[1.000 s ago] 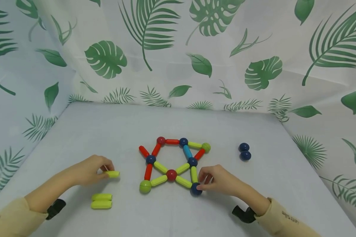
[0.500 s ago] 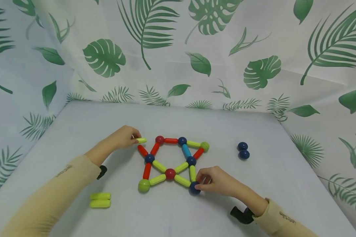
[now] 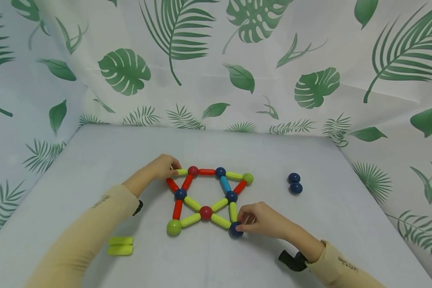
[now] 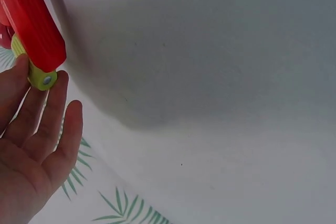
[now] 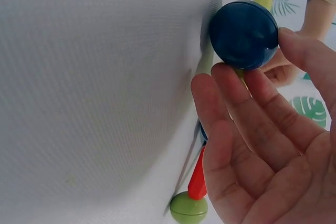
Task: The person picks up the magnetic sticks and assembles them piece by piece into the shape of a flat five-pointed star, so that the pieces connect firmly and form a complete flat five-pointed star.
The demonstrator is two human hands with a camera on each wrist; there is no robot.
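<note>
A flat frame of magnetic rods and balls lies mid-table. At its far left corner, my left hand pinches a yellow-green rod, whose right end meets a red ball. In the left wrist view that rod sits between thumb and fingers, partly behind a red rod. The free end of a red rod lies just below my left fingertips. My right hand holds the dark blue ball at the near right corner; in the right wrist view, thumb and fingertips grip this ball.
Two loose yellow-green rods lie side by side at the near left, close to the left sleeve. To the right of the frame, two dark blue balls touch each other. A leaf-printed cloth stands behind the white table.
My left hand has carried the yellow-green rod from the left side up and right to the red ball at the frame's far left corner. The right hand stays on the blue ball.
</note>
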